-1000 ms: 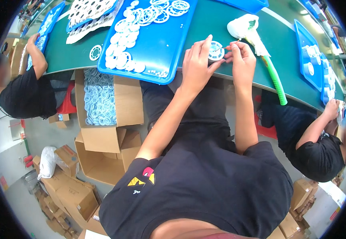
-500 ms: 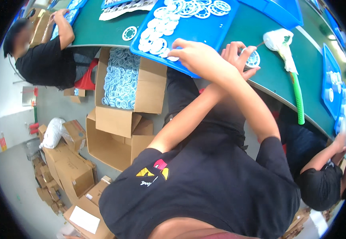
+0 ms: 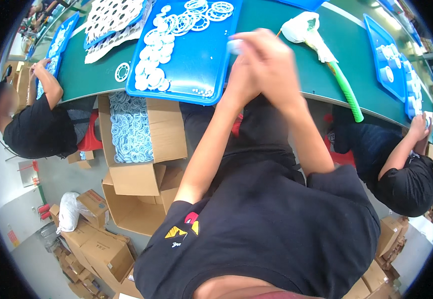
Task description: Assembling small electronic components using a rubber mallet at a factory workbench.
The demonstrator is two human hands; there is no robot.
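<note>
Head view: tray (image 3: 196, 62); tool (image 3: 345, 90); hands (image 3: 276, 62) between

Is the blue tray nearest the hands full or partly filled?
The blue tray is only partly filled: white discs and rings line its left side and far end, but much blue bottom shows.

black cloth T-shirt (image 3: 276, 219): small white lettering (image 3: 176, 244) below a pink-and-yellow graphic (image 3: 175, 232), illegible | large brown cardboard carton (image 3: 104, 254): faint dark print, illegible | small red rectangular wall sign (image 3: 13, 238): wording is too small to read
</note>
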